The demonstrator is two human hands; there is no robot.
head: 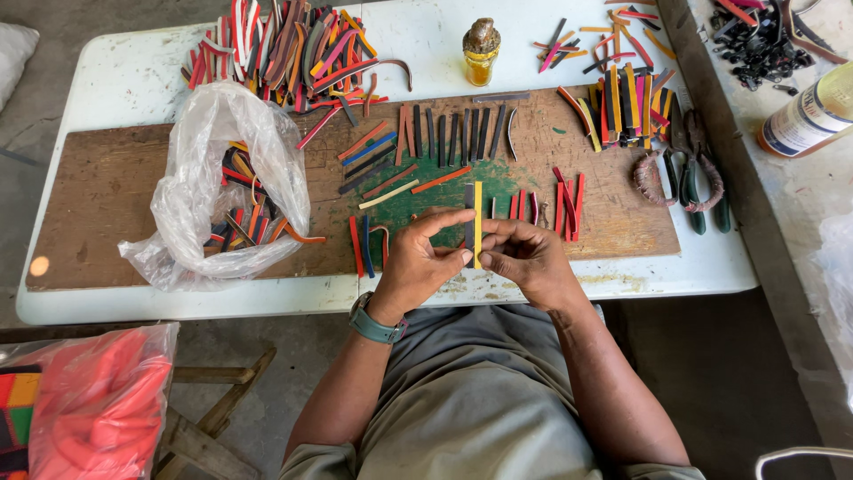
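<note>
My left hand and my right hand meet at the near edge of a brown wooden board. Together they pinch a yellow strip and a dark strip, held upright side by side. The left wrist carries a grey-green watch. Red strips lie just right of the hands. Red, blue and orange strips lie just left of them. A row of dark strips sits farther back on the board.
A clear plastic bag holding coloured strips sits at left. A big heap of strips lies at back left, another pile at back right. A small yellow bottle, green-handled pliers, a white bottle and a red bag are nearby.
</note>
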